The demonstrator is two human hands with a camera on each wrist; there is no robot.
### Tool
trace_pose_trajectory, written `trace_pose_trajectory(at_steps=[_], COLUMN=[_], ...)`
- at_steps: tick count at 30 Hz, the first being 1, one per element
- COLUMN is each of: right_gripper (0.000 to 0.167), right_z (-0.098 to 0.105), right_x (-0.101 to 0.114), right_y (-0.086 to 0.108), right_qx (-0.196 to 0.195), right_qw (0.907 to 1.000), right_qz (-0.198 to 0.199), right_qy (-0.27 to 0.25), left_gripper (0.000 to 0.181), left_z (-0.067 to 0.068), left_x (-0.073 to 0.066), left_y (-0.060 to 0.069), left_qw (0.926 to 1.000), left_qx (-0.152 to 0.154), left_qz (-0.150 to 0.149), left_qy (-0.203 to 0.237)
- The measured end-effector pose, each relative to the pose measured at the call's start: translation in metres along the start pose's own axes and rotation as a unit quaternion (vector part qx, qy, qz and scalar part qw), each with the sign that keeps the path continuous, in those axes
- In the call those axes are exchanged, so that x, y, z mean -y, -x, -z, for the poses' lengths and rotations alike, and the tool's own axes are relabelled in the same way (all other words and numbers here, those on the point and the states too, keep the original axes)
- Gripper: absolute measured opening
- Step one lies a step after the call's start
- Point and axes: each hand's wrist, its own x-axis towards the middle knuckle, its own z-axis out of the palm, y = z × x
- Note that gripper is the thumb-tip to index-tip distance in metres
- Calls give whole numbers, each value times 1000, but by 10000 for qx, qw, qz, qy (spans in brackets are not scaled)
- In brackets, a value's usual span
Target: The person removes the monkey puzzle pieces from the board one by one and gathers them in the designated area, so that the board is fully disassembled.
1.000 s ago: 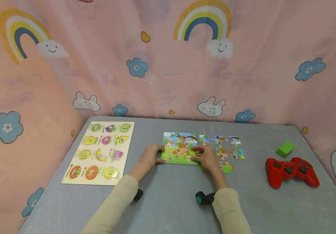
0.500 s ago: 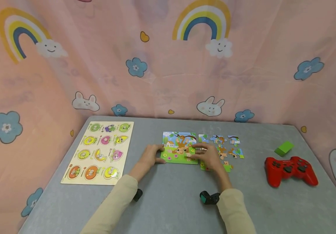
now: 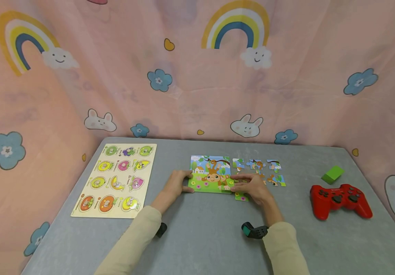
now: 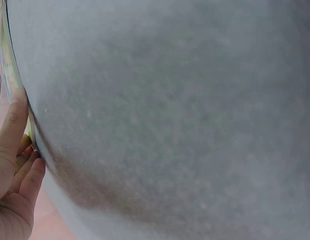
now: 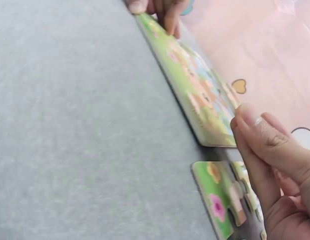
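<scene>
A monkey picture board (image 3: 211, 176) lies flat on the grey table, its thick edge showing in the right wrist view. My left hand (image 3: 175, 182) holds the board's left side near the lower corner, thumb toward the front, fingers further back. To the board's right, my right hand (image 3: 254, 186) hovers with fingers fairly straight and nothing visible in them; its thumb (image 5: 252, 117) and index finger sit close together near the board's corner. Loose jigsaw pieces (image 3: 274, 164) with matching art lie in rough rows beside the board, some hidden under the right hand.
A cream fruit puzzle board (image 3: 114, 179) lies on the left of the table (image 3: 197, 236). On the right are a red game controller (image 3: 340, 200) and a green block (image 3: 332, 174). A pink patterned curtain (image 3: 190, 99) hangs behind the table.
My right hand has come off the board's right edge and shifted right over the loose pieces. My left hand has stayed at the board's left edge.
</scene>
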Motion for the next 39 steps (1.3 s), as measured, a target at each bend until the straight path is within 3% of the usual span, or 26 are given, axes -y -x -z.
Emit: trace_pose_trajectory(at_steps=[7,26,39], right_gripper=[49,48,46], right_z=[4,37,61], right_x=[7,11,-3], right_y=[3,23,39], right_qx=[-184,39,-32], right_qw=[9991,9977,9996], right_qz=[-270,-507,-134], right_qy=[263,449,-250], left_gripper=[48,53,52], left_z=[0,1,2], left_x=[-1,-2,-3], left_y=[2,2,4], left_qw=[10000,9999,9998], left_qx=[-11,-19,-26], left_qz=[-60,-18,128], left_qy=[2,117,119])
